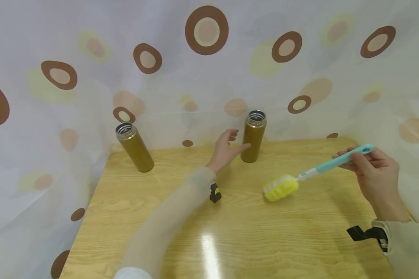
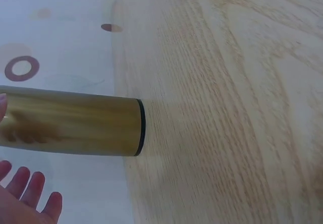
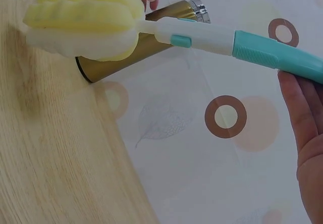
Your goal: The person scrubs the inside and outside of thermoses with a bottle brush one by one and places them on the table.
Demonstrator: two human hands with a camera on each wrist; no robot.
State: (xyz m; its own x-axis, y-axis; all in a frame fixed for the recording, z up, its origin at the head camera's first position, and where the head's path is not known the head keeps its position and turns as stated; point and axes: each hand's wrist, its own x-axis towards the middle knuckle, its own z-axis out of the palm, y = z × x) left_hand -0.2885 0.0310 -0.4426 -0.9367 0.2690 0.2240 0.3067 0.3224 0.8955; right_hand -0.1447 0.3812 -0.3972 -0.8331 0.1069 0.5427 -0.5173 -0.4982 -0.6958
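My right hand [image 1: 378,182] pinches the teal handle of a bottle brush [image 1: 338,162] between thumb and fingers. Its yellow and white sponge head [image 3: 83,24] points left and hangs over the table. My left hand [image 1: 227,149] is spread beside a gold, lidless insulated bottle [image 1: 252,141] that stands upright near the table's back edge. The thumb reaches across the bottle's side in the head view, while the other fingers [image 2: 33,188] stay apart from it, relaxed. A second gold, open-topped bottle [image 1: 136,149] stands at the back left, away from both hands.
A light wooden table [image 1: 258,240] carries the bottles. Right behind its back edge hangs a white sheet [image 1: 174,85] with brown, peach and yellow spots, which also runs along both sides. Black camera straps [image 1: 371,234] sit on the wrists.
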